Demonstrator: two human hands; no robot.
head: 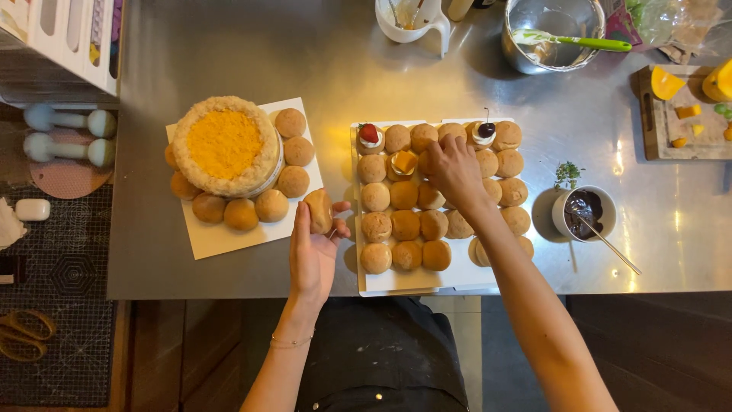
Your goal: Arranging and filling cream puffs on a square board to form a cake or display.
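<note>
Steel desk (pixel 381 76) fills the frame; at centre the white tray (pixel 457 278) of cream puffs, centre-left the crumb-coated cake (pixel 225 145) ringed with puffs. Left hand (pixel 313 252), just left of the tray, fingers curled round one puff (pixel 319 210). Right hand (pixel 455 172) over the tray, fingers pinching down among the puffs – on which one, cannot tell
</note>
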